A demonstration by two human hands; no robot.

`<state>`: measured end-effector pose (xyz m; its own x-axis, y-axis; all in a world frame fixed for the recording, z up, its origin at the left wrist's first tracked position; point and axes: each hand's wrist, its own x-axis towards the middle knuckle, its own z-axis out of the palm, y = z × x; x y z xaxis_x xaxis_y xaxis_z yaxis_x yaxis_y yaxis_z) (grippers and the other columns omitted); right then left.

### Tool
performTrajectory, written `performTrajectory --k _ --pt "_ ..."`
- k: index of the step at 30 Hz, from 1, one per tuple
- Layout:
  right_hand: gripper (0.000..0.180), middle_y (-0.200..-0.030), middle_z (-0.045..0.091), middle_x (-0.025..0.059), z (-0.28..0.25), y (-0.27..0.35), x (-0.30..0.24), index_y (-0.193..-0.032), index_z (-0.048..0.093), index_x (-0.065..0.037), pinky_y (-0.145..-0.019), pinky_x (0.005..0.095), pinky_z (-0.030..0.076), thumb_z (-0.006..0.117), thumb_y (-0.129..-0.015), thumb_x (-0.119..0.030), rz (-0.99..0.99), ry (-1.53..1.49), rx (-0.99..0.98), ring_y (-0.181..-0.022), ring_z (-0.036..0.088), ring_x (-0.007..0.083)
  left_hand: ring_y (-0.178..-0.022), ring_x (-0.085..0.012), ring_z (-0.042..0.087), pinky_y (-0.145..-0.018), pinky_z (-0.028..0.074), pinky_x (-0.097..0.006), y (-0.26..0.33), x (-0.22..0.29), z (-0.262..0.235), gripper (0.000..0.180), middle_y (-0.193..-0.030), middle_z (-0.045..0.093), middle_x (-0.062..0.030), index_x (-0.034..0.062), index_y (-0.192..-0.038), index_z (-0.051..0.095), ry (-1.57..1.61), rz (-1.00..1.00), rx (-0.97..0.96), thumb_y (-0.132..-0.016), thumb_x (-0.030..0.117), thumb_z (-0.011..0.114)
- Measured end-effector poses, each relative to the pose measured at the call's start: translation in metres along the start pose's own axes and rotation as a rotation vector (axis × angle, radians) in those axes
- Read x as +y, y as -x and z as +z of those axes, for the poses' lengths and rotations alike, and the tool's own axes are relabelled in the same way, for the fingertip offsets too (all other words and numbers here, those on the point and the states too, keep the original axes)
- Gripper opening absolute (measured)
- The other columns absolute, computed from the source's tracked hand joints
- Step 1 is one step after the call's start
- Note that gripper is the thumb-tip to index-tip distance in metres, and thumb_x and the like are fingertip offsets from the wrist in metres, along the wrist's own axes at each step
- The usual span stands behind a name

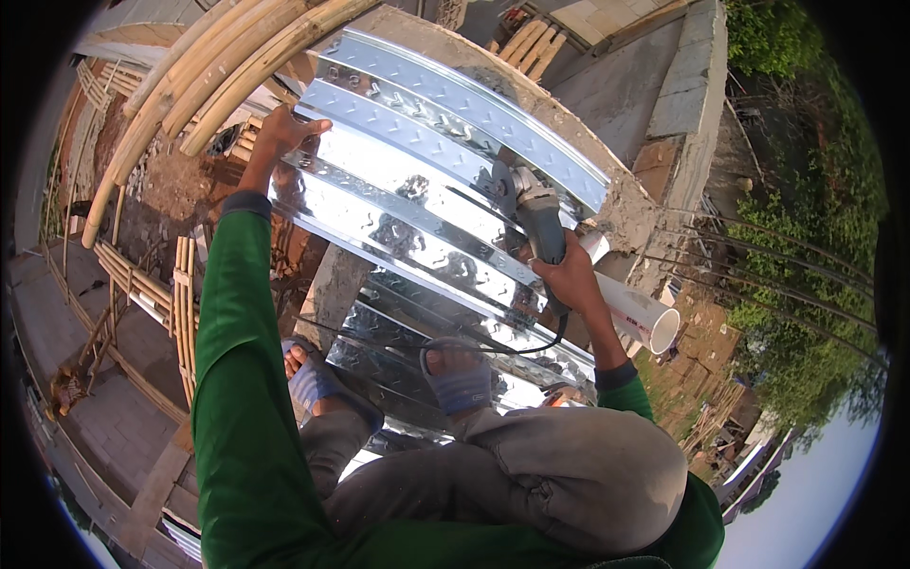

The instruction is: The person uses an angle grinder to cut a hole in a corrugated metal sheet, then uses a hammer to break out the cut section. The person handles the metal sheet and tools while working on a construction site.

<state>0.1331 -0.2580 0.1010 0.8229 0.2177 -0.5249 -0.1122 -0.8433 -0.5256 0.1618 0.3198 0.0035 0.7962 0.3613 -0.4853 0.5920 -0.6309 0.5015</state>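
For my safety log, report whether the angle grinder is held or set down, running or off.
Held: the right hand grips the angle grinder by its body. Whether it is running, I cannot tell from one still.

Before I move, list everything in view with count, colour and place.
Angle grinder: 1, grey and dark, over the upper decking
Power cable: 1, black, curving from the grinder past the feet
Ribbed metal decking sheets: at least 2, silver, centre
Plastic pipe: 1, white, right of the decking
Bamboo poles: several, tan, upper left, more at left
Concrete edge: 1, grey-brown, beyond the decking
Trees: several, green, right
Sandals: 2, blue-grey striped, on the feet
Trousers: 1 pair, grey, lower centre
Sleeves: 2, green, both sides
Left hand: 1, bare, at the decking's left edge
Right hand: 1, bare, gripping the grinder
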Motion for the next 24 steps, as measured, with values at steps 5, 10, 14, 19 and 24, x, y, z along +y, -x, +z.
performTrajectory --k 5,10,14,19,24 --pt "0.087 -0.116 0.075 0.0341 0.001 -0.001 0.001 -0.149 0.048 0.010 -0.094 0.0492 0.059 0.085 -0.083 -0.032 -0.005 -0.001 -0.005 -0.106 0.077 0.0449 -0.088 -0.0298 0.082 -0.084 0.064 -0.042 0.000 -0.002 0.001 0.081 -0.096 0.081 -0.0206 -0.0089 -0.109 0.078 0.044 0.024 0.008 -0.074 0.061 0.096" --pt "0.082 -0.115 0.075 0.0348 0.001 -0.002 -0.002 -0.145 0.051 0.010 -0.092 0.0507 0.060 0.085 -0.083 -0.031 0.005 0.017 -0.019 -0.104 0.077 0.0467 -0.111 -0.0393 0.078 -0.099 0.060 -0.047 0.009 0.007 -0.005 0.097 -0.114 0.079 -0.0293 -0.0116 -0.124 0.073 -0.005 0.012 -0.008 -0.070 0.066 0.095" --pt "0.080 -0.114 0.075 0.0355 0.000 -0.001 -0.005 -0.144 0.051 0.010 -0.092 0.0513 0.060 0.085 -0.083 -0.030 0.003 0.024 -0.018 -0.103 0.077 0.0474 -0.113 -0.0401 0.077 -0.100 0.059 -0.048 0.012 0.012 -0.007 0.099 -0.115 0.078 -0.0298 -0.0126 -0.126 0.072 -0.007 0.020 -0.007 -0.070 0.066 0.095" --pt "0.082 -0.113 0.075 0.0363 0.001 0.000 -0.005 -0.145 0.050 0.010 -0.093 0.0514 0.060 0.085 -0.083 -0.030 -0.005 0.059 0.001 -0.104 0.077 0.0477 -0.103 -0.0354 0.080 -0.091 0.063 -0.045 0.007 0.007 -0.004 0.091 -0.108 0.080 -0.0258 -0.0120 -0.122 0.073 0.004 0.028 0.017 -0.073 0.061 0.096" --pt "0.082 -0.114 0.075 0.0359 0.003 -0.002 -0.002 -0.144 0.050 0.011 -0.093 0.0509 0.060 0.085 -0.082 -0.030 0.036 0.062 -0.016 -0.105 0.077 0.0483 -0.092 -0.0291 0.082 -0.081 0.066 -0.040 0.008 0.006 -0.001 0.083 -0.103 0.081 -0.0219 -0.0110 -0.119 0.073 -0.012 0.054 0.054 -0.076 0.055 0.097"
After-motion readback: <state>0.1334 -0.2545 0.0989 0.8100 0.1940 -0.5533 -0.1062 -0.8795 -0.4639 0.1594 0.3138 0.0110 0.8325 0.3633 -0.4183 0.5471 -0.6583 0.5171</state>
